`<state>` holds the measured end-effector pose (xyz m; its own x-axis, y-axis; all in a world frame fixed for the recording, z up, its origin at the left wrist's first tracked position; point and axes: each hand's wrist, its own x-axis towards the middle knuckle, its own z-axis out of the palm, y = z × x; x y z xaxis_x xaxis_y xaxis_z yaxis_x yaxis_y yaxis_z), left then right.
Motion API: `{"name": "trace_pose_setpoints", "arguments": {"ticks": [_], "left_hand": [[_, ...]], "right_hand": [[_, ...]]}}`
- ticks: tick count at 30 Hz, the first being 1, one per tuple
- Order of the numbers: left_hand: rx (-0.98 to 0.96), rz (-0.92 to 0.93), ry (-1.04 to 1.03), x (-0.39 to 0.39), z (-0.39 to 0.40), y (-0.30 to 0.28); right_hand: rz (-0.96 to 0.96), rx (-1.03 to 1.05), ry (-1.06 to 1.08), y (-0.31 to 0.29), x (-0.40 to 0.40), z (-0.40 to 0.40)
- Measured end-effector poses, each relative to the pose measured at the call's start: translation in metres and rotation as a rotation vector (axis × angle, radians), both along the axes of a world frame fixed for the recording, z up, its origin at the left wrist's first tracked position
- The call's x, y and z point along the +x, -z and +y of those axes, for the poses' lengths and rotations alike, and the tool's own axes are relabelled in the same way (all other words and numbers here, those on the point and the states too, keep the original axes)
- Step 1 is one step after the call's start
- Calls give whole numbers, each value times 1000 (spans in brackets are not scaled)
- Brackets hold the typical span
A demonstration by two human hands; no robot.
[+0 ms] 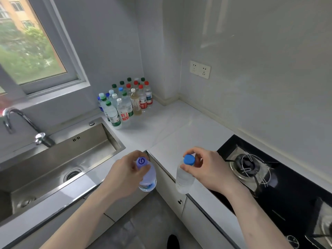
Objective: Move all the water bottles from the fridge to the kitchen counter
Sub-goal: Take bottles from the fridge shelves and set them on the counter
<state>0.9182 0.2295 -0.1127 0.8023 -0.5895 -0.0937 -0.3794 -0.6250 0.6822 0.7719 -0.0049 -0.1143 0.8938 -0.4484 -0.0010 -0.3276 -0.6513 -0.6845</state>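
Plastic bottles, one in each of the hands: left hand [125, 174] pinches purple-cap bottle [147, 177] and right hand [206, 167] blue-cap bottle [185, 177] by neck, approx. over table [179, 126] edge; probably full, heavy, maybe slippery, so hold under cap.

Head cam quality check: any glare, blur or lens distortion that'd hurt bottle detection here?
Head view: daylight from the window, soft and even, with faint shadows; pale reflections streak the glossy wall; wide-angle bending curves the window frame and counter edge; the left edge near the faucet is smeared; the cluster of bottles is small, its labels mostly unreadable; both hands, left hand and right hand, are reasonably sharp.
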Motion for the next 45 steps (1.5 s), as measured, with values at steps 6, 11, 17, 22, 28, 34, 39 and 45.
{"name": "trace_pose_setpoints", "arguments": {"ticks": [6,11,17,22,28,34,39,45], "left_hand": [[-3,-22,-31,48,-33,-6],[7,-49,-47,80,-54,-6],[-1,-41,-76,113,-78,-9],[5,-33,-61,144,-95,-8],[24,-32,-44,191,-111,-1],[58,-54,-4,245,-124,8],[89,-57,27,294,-133,18],[127,-38,68,349,-144,27]], "right_hand": [[-19,-13,-57,-9,67,-41],[-20,-14,-89,-10,108,-67],[-40,-11,-95,-15,146,-91],[-41,-10,-102,-14,173,-103],[-29,-9,-90,-8,210,-111],[4,-5,-84,1,258,-119],[24,5,-61,10,305,-124],[47,11,-44,19,349,-125]]}}
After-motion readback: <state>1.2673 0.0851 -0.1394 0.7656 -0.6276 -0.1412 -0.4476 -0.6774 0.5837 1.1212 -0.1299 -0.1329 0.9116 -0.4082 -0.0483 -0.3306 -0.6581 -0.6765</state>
